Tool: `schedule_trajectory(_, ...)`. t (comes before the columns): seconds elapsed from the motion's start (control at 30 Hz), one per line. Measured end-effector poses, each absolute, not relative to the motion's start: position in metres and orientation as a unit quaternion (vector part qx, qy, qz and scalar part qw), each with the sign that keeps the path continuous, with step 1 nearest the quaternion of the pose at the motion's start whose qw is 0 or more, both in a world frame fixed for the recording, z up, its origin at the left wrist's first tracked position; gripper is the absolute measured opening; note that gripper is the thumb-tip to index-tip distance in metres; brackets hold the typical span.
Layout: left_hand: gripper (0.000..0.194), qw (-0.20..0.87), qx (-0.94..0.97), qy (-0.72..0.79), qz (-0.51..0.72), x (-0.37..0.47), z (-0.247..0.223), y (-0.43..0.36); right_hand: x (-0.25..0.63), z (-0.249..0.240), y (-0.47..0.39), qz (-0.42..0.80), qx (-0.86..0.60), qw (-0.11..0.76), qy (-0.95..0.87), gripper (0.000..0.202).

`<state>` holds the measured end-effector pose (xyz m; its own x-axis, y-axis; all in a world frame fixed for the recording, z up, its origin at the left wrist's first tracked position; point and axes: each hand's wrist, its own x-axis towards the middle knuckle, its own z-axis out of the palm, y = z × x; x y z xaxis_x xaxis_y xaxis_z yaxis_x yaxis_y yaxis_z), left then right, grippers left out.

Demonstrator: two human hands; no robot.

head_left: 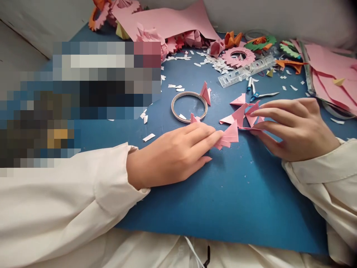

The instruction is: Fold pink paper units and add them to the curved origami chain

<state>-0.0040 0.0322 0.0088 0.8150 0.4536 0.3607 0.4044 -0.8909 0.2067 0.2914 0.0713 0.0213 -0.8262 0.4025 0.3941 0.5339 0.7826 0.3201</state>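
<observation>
Here's the left hand (pixel 173 156), fingers together, nearly straight, tape roll (pixel 173 111) just behind, pink pleated paper (pixel 230 136) under the fingertips; gripped or merely pressed, can't tell. Across the blue table (pixel 223 208), folded pink triangles (pixel 234 117), pinched at their right end by the right hand (pixel 292 124), fingertips nearly meeting!

Blue table (pixel 223 208), bearing: one roll of tape (pixel 173 106), narrow, lying flat. One clear stencil ruler (pixel 247 71), laid aslant. One drawing compass (pixel 254 96), blue and silver, legs spread, near the ruler. White paper scraps (pixel 220 66), scattered. Further back from where I stand: one pink toothed ring (pixel 228 57), orange folded paper (pixel 232 40), one large pink sheet (pixel 173 21). Far right: pink papers (pixel 326 63), piled.
</observation>
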Motion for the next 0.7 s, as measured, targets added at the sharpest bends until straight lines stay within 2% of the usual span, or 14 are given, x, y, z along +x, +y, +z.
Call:
schedule_trajectory(0.1, 0.036, 0.076, 0.948, 0.234, 0.202, -0.004, 0.007, 0.032, 0.280, 0.016, 0.062, -0.171, -0.249, 0.199, -0.932, 0.014)
schedule_trajectory(0.17, 0.029, 0.091, 0.943, 0.242, 0.212, -0.004, 0.005, 0.033, 0.267, 0.015, 0.049, -0.046, -0.286, 0.310, -0.906, 0.021)
schedule_trajectory(0.23, 0.023, 0.108, 0.937, 0.247, 0.222, -0.005, 0.003, 0.033, 0.252, 0.016, 0.034, 0.106, -0.326, 0.367, -0.865, 0.021)
schedule_trajectory(0.27, 0.022, 0.116, 0.936, 0.248, 0.223, -0.005, 0.002, 0.033, 0.245, 0.018, 0.028, 0.178, -0.364, 0.358, -0.841, 0.019)
schedule_trajectory(0.33, 0.021, 0.116, 0.936, 0.244, 0.224, -0.006, 0.001, 0.033, 0.229, 0.021, 0.020, 0.235, -0.426, 0.374, -0.790, 0.013)
schedule_trajectory(0.47, 0.019, 0.092, 0.931, 0.267, 0.232, -0.006, 0.000, 0.031, 0.209, 0.022, 0.023, 0.367, -0.436, 0.394, -0.721, 0.004)
schedule_trajectory(0.57, 0.017, 0.100, 0.926, 0.295, 0.212, -0.007, 0.002, 0.030, 0.206, 0.019, 0.030, 0.418, -0.453, 0.414, -0.670, 0.006)
schedule_trajectory(0.7, 0.015, 0.091, 0.925, 0.301, 0.215, -0.008, 0.005, 0.028, 0.212, 0.017, 0.030, 0.443, -0.485, 0.343, -0.671, 0.015)
